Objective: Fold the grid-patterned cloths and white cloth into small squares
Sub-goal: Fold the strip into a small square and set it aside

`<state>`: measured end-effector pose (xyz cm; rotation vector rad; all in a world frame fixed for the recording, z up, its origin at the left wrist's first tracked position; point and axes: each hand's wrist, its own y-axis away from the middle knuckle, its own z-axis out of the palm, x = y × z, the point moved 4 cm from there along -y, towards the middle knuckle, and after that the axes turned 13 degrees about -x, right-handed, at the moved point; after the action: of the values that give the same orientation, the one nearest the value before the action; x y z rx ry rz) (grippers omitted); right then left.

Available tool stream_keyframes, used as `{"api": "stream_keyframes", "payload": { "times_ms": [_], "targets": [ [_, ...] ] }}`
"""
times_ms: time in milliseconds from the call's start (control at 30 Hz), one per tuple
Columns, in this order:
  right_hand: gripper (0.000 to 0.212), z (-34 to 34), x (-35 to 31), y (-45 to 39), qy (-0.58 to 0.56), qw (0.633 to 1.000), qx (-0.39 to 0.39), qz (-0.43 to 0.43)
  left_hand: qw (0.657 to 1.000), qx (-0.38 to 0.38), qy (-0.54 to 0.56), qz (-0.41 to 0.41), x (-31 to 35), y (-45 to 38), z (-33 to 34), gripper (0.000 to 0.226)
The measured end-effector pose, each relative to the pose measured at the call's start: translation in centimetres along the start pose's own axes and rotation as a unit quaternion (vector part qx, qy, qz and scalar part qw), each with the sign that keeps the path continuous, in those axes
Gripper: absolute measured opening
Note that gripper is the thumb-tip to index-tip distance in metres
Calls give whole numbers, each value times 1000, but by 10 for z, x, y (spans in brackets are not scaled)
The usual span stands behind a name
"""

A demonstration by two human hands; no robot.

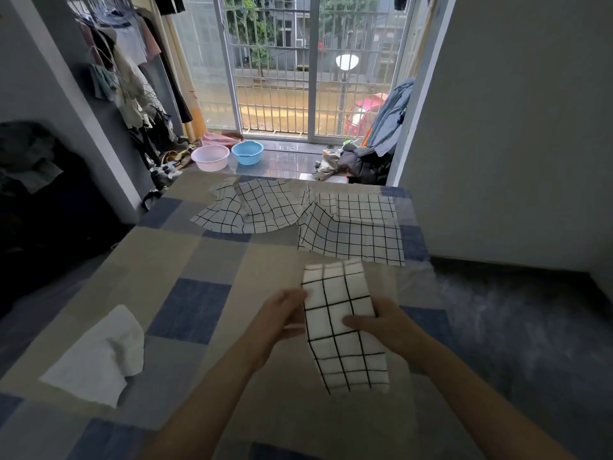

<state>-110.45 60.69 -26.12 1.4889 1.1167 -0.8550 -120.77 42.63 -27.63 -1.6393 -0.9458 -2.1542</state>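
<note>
A narrow folded strip of grid-patterned cloth (341,323) hangs between my hands above the bed. My left hand (282,320) pinches its left edge near the top. My right hand (381,323) grips its right edge, thumb lying across the front. Two more grid-patterned cloths lie farther back on the bed: a rumpled one (255,209) at centre and a flatter one (355,232) to its right. A crumpled white cloth (99,356) rests on the bed at the near left.
The bed (205,267) has a blue, beige and grey checked cover. Beyond its far edge stand a pink basin (210,157) and a blue basin (247,152) on the floor before a barred window. Clothes hang at the left; a wall stands at the right.
</note>
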Motion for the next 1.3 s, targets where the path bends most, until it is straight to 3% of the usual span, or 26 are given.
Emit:
{"api": "stream_keyframes", "payload": {
  "times_ms": [67, 167, 300, 400, 533, 633, 767, 867, 967, 1067, 1300],
  "targets": [
    [18, -5, -3, 9, -31, 999, 34, -6, 999, -8, -26, -24, -17, 1, 10, 47],
    [16, -14, 6, 15, -68, 996, 60, 21, 999, 17, -38, 7, -24, -1, 23, 62],
    [21, -22, 34, 13, -141, 980, 64, 128, 995, 26, -96, 5, -19, -17, 32, 57],
    [25, -38, 41, 7, -187, 962, 113, 162, 989, 18, -146, 5, -4, -36, 40, 52],
    [20, -65, 13, 7, -153, 970, 186, 38, 980, 24, -154, 121, 30, -46, 55, 41],
    [17, -60, 5, 21, -170, 971, 166, -34, 974, 36, -142, 171, 22, -38, 59, 40],
    [21, -26, 59, 32, -128, 983, 133, 13, 991, 24, -121, 51, -47, -24, 54, 50],
    [19, 7, 115, 38, -129, 980, 104, 108, 988, 17, -138, -66, -105, -17, 53, 49],
    [11, 35, 163, 48, -141, 964, 72, 214, 971, 13, -210, -118, -144, -12, 49, 47],
    [14, 46, 180, 56, -116, 957, 57, 259, 953, -19, -271, -131, -164, -6, 48, 32],
    [23, 30, 186, 51, -102, 945, 119, 289, 914, -62, -393, -83, -162, -16, 55, 13]
  ]
}}
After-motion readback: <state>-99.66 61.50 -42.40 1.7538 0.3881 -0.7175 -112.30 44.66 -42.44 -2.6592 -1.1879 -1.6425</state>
